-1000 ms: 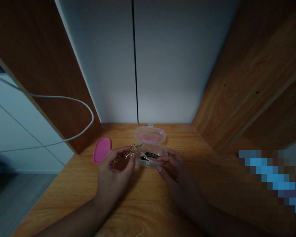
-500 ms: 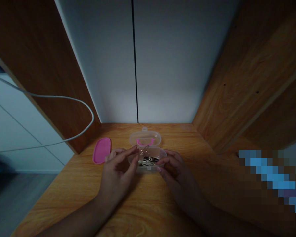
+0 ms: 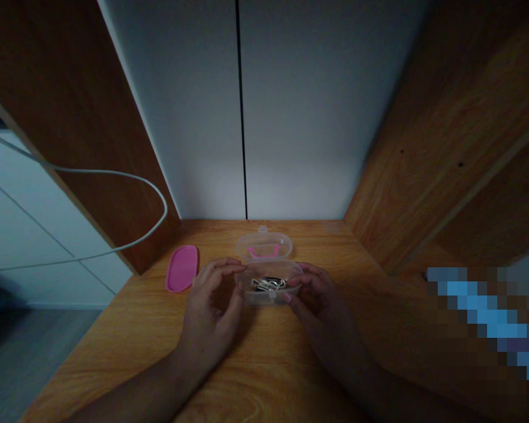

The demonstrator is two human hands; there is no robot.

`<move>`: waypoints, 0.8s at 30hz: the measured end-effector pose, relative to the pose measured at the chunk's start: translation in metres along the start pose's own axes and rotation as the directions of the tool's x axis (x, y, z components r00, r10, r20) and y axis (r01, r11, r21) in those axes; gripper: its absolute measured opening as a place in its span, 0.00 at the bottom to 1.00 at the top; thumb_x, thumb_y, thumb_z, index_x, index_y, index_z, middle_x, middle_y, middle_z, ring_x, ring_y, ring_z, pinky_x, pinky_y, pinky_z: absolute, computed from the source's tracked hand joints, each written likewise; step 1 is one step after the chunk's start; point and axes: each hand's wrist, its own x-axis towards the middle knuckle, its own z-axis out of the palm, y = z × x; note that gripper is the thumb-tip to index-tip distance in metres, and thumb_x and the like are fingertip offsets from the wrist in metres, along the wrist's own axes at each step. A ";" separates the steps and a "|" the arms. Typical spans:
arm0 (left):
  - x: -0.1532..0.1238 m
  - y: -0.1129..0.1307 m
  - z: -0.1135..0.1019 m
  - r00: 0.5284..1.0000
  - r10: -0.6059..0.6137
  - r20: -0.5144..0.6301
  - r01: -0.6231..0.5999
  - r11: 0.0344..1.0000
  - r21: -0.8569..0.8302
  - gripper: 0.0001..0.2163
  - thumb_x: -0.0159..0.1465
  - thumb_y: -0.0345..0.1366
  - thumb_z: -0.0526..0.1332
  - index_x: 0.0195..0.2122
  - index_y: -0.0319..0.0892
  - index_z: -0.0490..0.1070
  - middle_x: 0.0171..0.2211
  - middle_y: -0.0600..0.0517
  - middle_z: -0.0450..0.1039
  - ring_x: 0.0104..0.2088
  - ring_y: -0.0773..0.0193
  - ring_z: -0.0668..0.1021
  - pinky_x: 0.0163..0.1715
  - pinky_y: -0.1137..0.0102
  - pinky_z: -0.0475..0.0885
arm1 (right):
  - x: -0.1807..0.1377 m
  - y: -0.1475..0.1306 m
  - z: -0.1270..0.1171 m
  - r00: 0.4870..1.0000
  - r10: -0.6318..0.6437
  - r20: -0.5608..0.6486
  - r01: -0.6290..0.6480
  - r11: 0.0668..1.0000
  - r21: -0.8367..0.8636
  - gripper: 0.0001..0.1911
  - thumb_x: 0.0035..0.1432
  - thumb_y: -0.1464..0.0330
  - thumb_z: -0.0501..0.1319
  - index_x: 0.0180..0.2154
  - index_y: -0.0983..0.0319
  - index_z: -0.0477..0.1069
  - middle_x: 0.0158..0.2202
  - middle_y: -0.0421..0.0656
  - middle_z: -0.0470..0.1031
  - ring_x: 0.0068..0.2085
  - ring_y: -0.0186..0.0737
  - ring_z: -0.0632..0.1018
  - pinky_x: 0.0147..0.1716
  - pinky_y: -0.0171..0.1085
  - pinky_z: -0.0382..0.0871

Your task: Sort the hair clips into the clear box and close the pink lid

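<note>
A clear plastic box (image 3: 251, 297) stands on the wooden surface, its hinged lid (image 3: 243, 247) folded back behind it. The lid carries a pink handle (image 3: 264, 255). Several small metal clips or similar pieces (image 3: 271, 284), some silvery and some dark, lie in the box; their exact kind is hard to make out. My left hand (image 3: 214, 299) curls round the box's left end, thumb in front and fingers behind. At the right end, my right hand (image 3: 317, 296) grips the wall, with fingertips over the rim and the thumb outside.
A pink oval-cornered lid or tray (image 3: 182, 269) lies left of my left hand. Wooden panels (image 3: 423, 147) rise on both sides, and a pale wall (image 3: 291, 147) closes the back. A white cable (image 3: 165, 205) loops in from the left.
The box has shifted slightly right. A thin shiny piece near my left fingertips above the box no longer shows there. My left fingers have lowered to the box's left end.
</note>
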 end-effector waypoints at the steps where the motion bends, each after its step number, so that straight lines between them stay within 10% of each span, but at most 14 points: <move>1: -0.001 0.002 0.000 0.999 0.035 0.013 -0.035 0.999 0.013 0.09 0.64 0.28 0.59 0.44 0.45 0.71 0.46 0.49 0.72 0.49 0.56 0.74 0.50 0.57 0.67 | 0.000 0.000 0.000 1.000 -0.009 -0.006 0.009 1.000 -0.001 0.04 0.56 0.67 0.64 0.36 0.55 0.74 0.52 0.45 0.67 0.57 0.49 0.69 0.59 0.54 0.62; 9: -0.006 0.024 -0.008 0.894 0.419 0.161 -0.429 0.902 0.037 0.12 0.60 0.22 0.57 0.42 0.42 0.72 0.43 0.46 0.71 0.43 0.56 0.73 0.42 0.59 0.66 | -0.001 0.001 -0.001 0.996 -0.090 -0.009 0.089 0.993 -0.075 0.11 0.53 0.69 0.67 0.40 0.54 0.73 0.54 0.44 0.66 0.58 0.49 0.69 0.59 0.53 0.63; 17: -0.014 0.042 -0.010 0.474 0.707 0.525 -0.753 0.635 -0.175 0.14 0.70 0.28 0.52 0.27 0.44 0.69 0.19 0.55 0.66 0.22 0.65 0.68 0.24 0.67 0.63 | -0.004 -0.005 -0.003 0.982 -0.188 -0.014 0.182 0.966 -0.182 0.23 0.49 0.74 0.63 0.49 0.56 0.67 0.58 0.47 0.63 0.61 0.51 0.66 0.61 0.55 0.59; 20: -0.017 0.040 -0.014 0.560 0.646 0.519 -0.696 0.707 -0.129 0.14 0.68 0.29 0.52 0.25 0.45 0.65 0.18 0.55 0.65 0.21 0.64 0.67 0.23 0.65 0.63 | -0.004 -0.008 -0.004 0.988 -0.154 0.006 0.153 0.974 -0.170 0.25 0.49 0.75 0.60 0.51 0.56 0.65 0.59 0.48 0.61 0.62 0.51 0.64 0.61 0.55 0.59; 22: -0.013 0.031 -0.016 0.753 0.577 0.316 -0.559 0.815 -0.154 0.10 0.65 0.31 0.52 0.26 0.46 0.60 0.18 0.55 0.61 0.20 0.63 0.65 0.23 0.64 0.62 | -0.005 -0.008 -0.005 0.990 -0.142 0.002 0.141 0.980 -0.140 0.26 0.49 0.75 0.58 0.51 0.56 0.64 0.60 0.48 0.61 0.63 0.51 0.64 0.62 0.55 0.58; 24: -0.005 0.016 -0.017 0.968 0.251 0.008 -0.246 0.954 -0.173 0.05 0.64 0.30 0.50 0.31 0.46 0.59 0.22 0.54 0.60 0.23 0.63 0.67 0.25 0.65 0.65 | -0.005 -0.007 -0.006 0.991 -0.136 -0.010 0.134 0.986 -0.104 0.26 0.48 0.76 0.56 0.51 0.55 0.64 0.59 0.47 0.61 0.63 0.50 0.63 0.63 0.56 0.56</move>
